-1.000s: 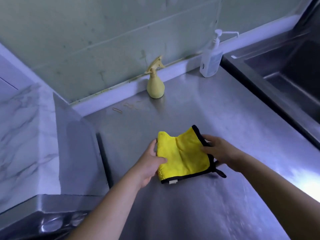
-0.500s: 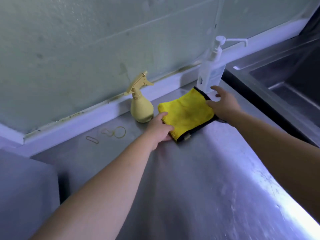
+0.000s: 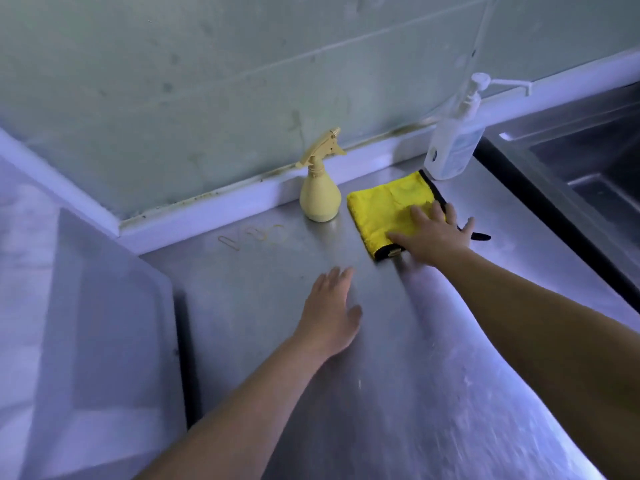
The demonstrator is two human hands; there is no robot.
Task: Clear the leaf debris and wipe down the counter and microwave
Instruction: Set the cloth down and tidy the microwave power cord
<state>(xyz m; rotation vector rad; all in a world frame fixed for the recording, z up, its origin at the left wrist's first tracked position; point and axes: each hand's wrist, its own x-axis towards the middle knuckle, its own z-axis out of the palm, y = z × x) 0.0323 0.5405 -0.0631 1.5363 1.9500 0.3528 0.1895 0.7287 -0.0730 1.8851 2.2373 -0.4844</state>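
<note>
Right hand (image 3: 433, 241) flat on cloth (image 3: 382, 207), left hand (image 3: 330, 317) perhaps on counter (image 3: 408, 382)

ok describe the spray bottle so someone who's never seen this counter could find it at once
Follow the stainless steel counter back to the white strip along the wall. There a pale yellow plastic spray bottle stands upright, just left of the folded yellow cloth. Unlike the taller clear pump bottle further right, it is opaque, pear-shaped with a trigger head.
</note>
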